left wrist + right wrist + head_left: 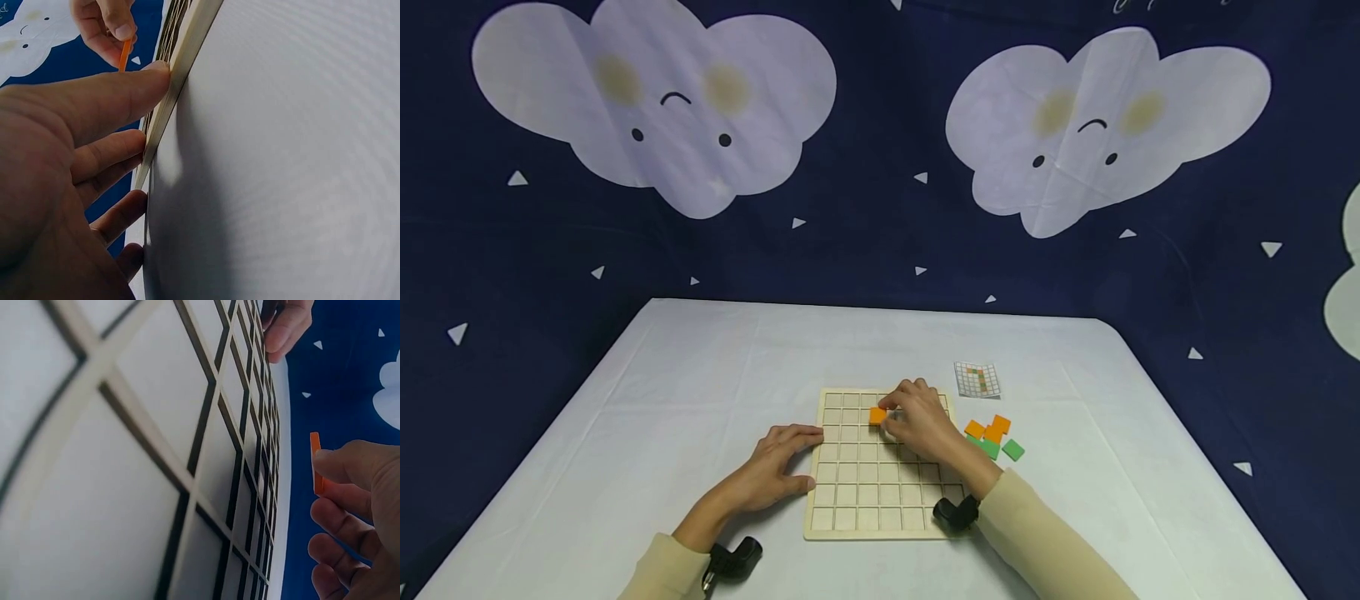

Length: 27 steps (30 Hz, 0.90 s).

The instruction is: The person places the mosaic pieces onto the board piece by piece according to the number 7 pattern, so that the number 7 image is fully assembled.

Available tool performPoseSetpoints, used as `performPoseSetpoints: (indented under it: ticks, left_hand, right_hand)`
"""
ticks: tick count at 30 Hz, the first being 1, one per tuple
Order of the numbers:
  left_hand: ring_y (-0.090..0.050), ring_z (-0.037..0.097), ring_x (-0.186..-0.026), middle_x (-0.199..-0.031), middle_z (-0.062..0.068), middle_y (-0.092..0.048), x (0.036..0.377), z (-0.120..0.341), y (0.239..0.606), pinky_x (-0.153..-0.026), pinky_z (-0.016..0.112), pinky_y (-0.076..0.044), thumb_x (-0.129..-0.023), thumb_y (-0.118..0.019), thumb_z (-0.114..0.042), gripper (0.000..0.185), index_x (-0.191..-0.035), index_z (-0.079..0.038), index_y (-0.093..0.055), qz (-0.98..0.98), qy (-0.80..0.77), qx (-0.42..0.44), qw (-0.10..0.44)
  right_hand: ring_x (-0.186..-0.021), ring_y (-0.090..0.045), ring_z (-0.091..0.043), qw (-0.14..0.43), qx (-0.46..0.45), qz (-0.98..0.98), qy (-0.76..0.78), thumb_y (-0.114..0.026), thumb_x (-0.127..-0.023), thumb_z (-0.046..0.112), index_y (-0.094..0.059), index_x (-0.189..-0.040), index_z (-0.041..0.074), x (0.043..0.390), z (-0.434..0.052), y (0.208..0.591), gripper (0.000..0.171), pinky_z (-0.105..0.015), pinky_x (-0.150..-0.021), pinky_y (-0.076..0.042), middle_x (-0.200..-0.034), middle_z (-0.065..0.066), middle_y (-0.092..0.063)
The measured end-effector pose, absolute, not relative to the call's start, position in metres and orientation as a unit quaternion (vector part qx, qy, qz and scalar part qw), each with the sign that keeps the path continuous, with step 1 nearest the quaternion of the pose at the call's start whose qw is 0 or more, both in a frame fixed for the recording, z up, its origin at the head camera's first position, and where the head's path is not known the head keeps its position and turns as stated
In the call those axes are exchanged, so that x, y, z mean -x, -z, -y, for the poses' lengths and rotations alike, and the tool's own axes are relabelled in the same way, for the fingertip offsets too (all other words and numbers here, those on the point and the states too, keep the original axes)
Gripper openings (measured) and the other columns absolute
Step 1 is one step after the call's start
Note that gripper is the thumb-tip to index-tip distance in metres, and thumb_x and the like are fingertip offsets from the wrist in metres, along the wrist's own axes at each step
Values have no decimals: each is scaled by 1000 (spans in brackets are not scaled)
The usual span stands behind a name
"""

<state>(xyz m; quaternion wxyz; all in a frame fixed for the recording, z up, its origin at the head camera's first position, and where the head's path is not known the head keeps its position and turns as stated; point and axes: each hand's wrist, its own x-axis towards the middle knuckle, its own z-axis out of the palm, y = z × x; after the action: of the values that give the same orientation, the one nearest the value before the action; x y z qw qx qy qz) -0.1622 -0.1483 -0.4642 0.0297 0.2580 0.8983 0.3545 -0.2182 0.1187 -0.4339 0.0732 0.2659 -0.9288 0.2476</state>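
Head view: from above the near side of the desk [700, 400], facing forward and down; farthest back of the 3, takes in the far edge, its 2 corners, backdrop [865, 167] beyond. Left wrist: very close, low beside the left edge of the board [880, 535], rolled sideways. Right wrist: close over the board, also rolled. Wrist views share orange tile [877, 416], left hand [775, 465], right hand [919, 421].
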Motion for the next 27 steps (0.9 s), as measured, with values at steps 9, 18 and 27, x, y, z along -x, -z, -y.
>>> performPoseSetpoints:
  ticks: [9, 18, 27]
  left_hand:
    - [-37, 29, -125, -139, 6, -47, 162, 148, 464, -100, 52, -25, -79, -72, -19, 57, -130, -6, -53, -898, -356, -258, 31]
    - [-37, 30, -126, -139, 6, -47, 162, 148, 465, -101, 55, -24, -79, -72, -18, 56, -131, -6, -53, -898, -357, -256, 33]
    - [-36, 30, -126, -139, 7, -47, 161, 147, 464, -101, 56, -24, -79, -72, -18, 57, -131, -6, -53, -897, -360, -254, 37]
  right_hand:
    - [-84, -45, -15, 55, -266, 933, -234, -67, -82, 20, -71, -102, 11, 226, -112, 435, 22, -32, -75, -31, -91, -1, -61]
    - [-85, -44, -15, 24, -259, 939, -223, -67, -83, 21, -70, -104, 11, 232, -106, 435, 23, -32, -76, -30, -92, -1, -59]
    - [-84, -44, -15, 16, -254, 943, -215, -69, -83, 22, -71, -105, 12, 236, -103, 438, 24, -29, -73, -30, -93, 0, -61]
